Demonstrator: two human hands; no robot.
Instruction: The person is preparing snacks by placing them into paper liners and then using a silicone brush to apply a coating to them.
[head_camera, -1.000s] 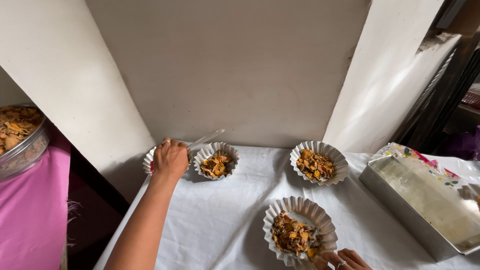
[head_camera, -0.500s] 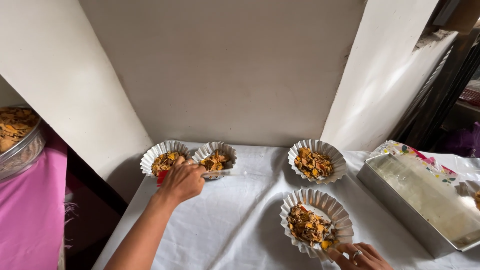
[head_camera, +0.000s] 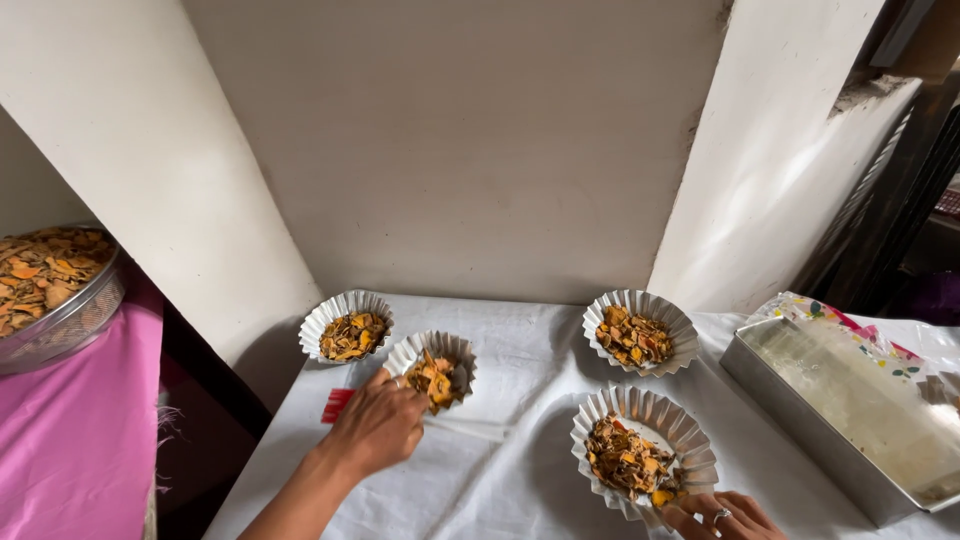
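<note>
Our hands are over a white cloth (head_camera: 500, 480) against a pale wall (head_camera: 480, 150). Off to the right hand's side sits a long metal tray (head_camera: 830, 430) with a clear bag in it; far out past the left arm there's a steel bowl (head_camera: 60, 320) of the same orange-brown chips on pink fabric (head_camera: 70, 430).

Four fluted paper cups hold the mix. Compared with a second ago, the left hand (head_camera: 378, 425) has pulled back toward us and brought the second cup (head_camera: 434, 366) with it, so that cup now sits nearer, tilted, fingers curled on its rim. The first cup (head_camera: 347, 335) stays put just beyond. A red bit (head_camera: 337, 405) peeks out beside the left hand; we can't tell what it is.

The right hand (head_camera: 715, 515) grips the near cup's (head_camera: 640, 455) edge; that cup slid rightward. The far cup (head_camera: 640, 335) is untouched.
</note>
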